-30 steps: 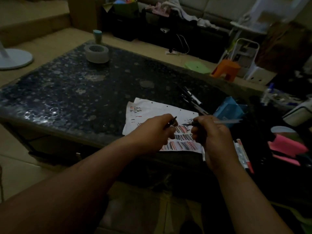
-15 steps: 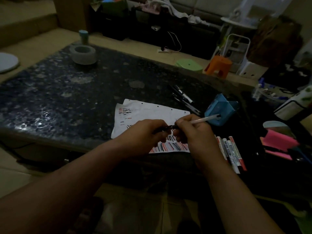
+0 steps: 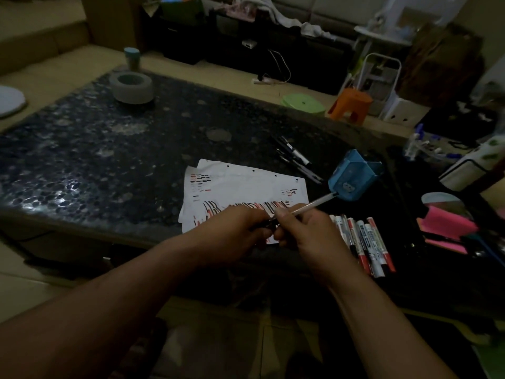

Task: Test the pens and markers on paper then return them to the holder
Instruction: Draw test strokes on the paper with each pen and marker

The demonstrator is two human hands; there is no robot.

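Observation:
My right hand (image 3: 306,236) grips a thin white pen (image 3: 314,205) whose barrel points up and right toward the blue pen holder (image 3: 352,179), which lies tipped on the table. My left hand (image 3: 235,233) pinches the pen's dark cap at its near end, right against my right hand. Both hands hover over the white paper (image 3: 246,184), which carries many red and black test strokes. Several red and black markers (image 3: 366,244) lie in a row right of my right hand. A few dark pens (image 3: 295,157) lie beyond the paper.
The dark speckled table (image 3: 95,160) holds a roll of tape (image 3: 132,87) at the far left. Pink sticky notes (image 3: 448,225) and clutter crowd the right edge. An orange stool (image 3: 349,105) and a green lid (image 3: 303,103) sit on the floor behind.
My hands were apart, the left with the cap and the right with the pen. They came together, and the cap now meets the pen's tip. The view shifted slightly left.

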